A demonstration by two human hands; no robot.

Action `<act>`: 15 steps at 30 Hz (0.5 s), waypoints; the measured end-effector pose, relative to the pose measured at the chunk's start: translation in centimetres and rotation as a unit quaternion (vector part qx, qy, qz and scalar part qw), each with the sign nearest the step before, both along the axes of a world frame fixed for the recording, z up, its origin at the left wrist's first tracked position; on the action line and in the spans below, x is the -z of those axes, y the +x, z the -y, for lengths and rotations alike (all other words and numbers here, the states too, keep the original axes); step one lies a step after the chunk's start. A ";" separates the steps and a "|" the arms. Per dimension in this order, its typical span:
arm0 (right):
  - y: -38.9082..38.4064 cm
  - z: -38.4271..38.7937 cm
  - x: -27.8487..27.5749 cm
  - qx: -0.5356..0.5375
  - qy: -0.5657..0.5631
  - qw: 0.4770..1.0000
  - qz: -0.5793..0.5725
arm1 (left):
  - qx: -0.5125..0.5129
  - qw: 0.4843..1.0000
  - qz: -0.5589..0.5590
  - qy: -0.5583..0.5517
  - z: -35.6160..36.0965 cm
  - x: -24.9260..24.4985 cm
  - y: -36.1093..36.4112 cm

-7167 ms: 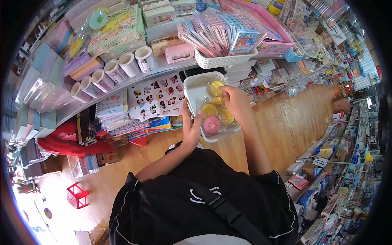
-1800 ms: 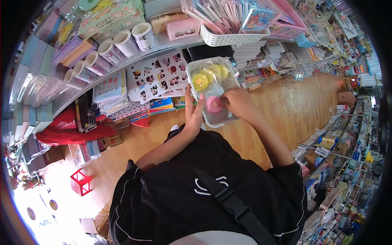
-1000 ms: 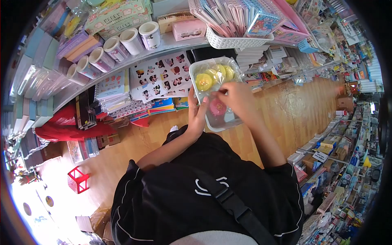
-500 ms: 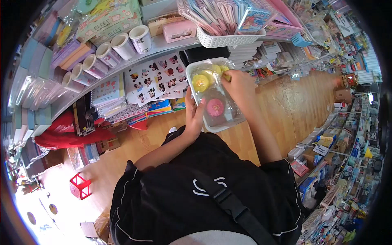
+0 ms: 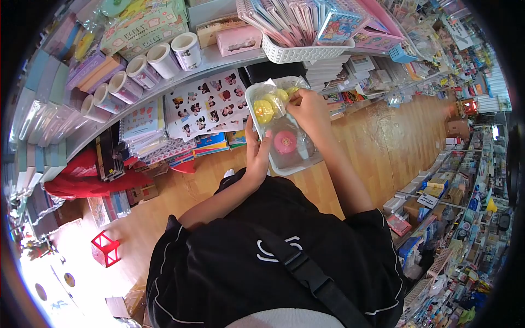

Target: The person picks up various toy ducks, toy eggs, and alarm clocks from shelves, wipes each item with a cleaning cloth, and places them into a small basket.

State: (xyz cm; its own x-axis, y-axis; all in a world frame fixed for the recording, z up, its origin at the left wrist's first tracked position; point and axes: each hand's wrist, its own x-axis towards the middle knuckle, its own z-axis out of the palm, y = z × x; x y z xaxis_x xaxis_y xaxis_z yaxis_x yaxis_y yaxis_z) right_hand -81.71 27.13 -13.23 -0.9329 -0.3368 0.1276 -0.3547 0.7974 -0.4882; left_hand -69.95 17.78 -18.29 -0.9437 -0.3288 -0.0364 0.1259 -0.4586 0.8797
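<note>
My left hand (image 5: 257, 156) grips the left side of a white plastic tray (image 5: 297, 168), its thumb over the rim and the other fingers mostly hidden beneath. Inside, at the far end, several yellow round items (image 5: 263, 111) lie in a clear plastic bag (image 5: 277, 106). A pink round item (image 5: 285, 141) with a small mark at its centre rests nearer to me under clear plastic. My right hand (image 5: 310, 112) reaches over the tray's right side, thumb and fingertips pinched on the clear plastic beside the yellow items.
A shelf ahead holds white-and-print mugs (image 5: 162, 60), a pink box (image 5: 239, 41) and a white basket (image 5: 306, 53) of notebooks. Sticker sheets (image 5: 208, 104) lie below it. Packed shelves line the right. A red frame-like object (image 5: 105, 249) stands on the wooden floor.
The tray and both hands have shifted slightly left in view. My right fingers have drawn back a little toward me, still pinching the plastic.
</note>
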 end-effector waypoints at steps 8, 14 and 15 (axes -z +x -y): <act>1.0 -1.0 -2.7 0.012 0.074 0.997 0.016 | -0.003 1.000 0.014 0.013 -0.1 0.2 -0.2; 1.0 -1.5 -1.1 -0.012 0.079 0.993 -0.085 | 0.009 0.997 0.023 0.080 0.0 0.7 -0.5; 1.1 -1.7 -1.1 -0.016 0.049 0.993 -0.104 | 0.009 0.997 0.023 0.080 0.0 0.6 -0.6</act>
State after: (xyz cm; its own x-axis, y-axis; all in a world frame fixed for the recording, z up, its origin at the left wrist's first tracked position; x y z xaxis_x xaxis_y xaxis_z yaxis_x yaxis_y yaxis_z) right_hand -80.60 28.88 -12.17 -0.8780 -0.3870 0.2816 -0.4665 0.8236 -0.3226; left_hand -70.50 17.75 -18.93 -0.9456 -0.2986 -0.1294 0.0784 -0.5949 0.8000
